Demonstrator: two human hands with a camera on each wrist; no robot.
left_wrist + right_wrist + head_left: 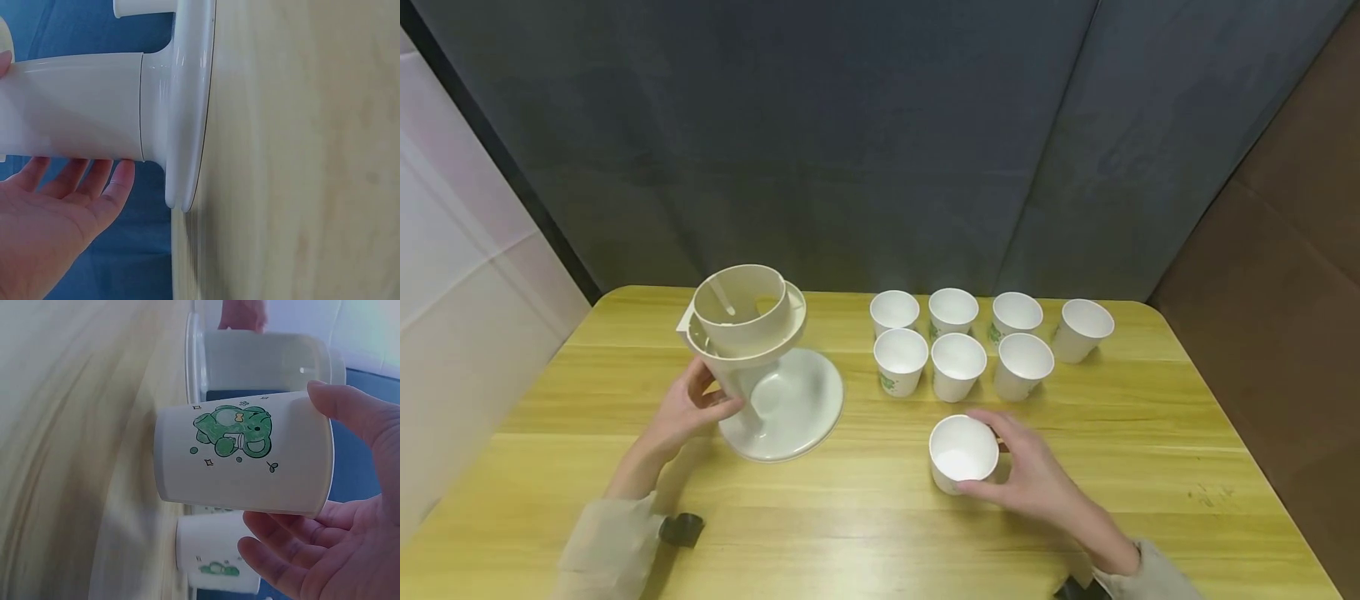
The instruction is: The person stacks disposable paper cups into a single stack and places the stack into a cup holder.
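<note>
On the left stands a white plastic stand (741,379) with a round dish-like base (805,408), a thick column (81,106) and a ring-shaped holder (741,312) on top. My left hand (688,408) holds the column just below the holder, its fingers along one side and the thumb around the other. Nearer the middle, my right hand (1037,471) grips a white paper cup (962,454) near its rim, thumb on one side and fingers on the other. The cup is upright, mouth up, and a green cartoon animal (234,430) decorates its side.
Several more white paper cups stand mouth up in two rows behind the held one, including a front-row cup (901,362) and a back-right cup (1081,331). The wooden table (820,533) ends at a dark curtain (820,150).
</note>
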